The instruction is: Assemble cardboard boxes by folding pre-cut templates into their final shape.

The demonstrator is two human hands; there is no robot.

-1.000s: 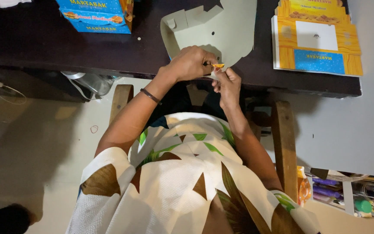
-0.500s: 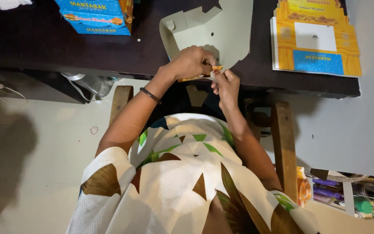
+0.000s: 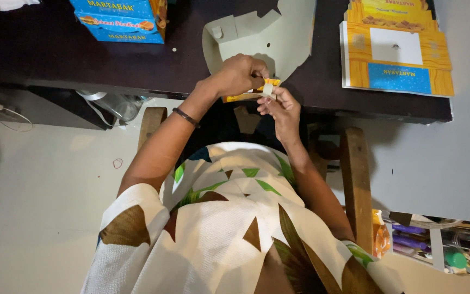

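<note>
Yellow card flap sits pinched between both hands at the near edge of the dark table. Left hand curls closed over it from above, steadying it; right hand grips a pale tab at its end with fingertips, close enough for fine work. Behind them lies a grey unfolded box blank. A flat yellow-and-blue blank and a blue box wait within reach.

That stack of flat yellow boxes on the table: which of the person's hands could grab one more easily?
Probably the right hand. The stack of flat yellow boxes lies on its side of the dark table. The left hand would have to cross over. Both hands now pinch the orange-yellow flap.
</note>
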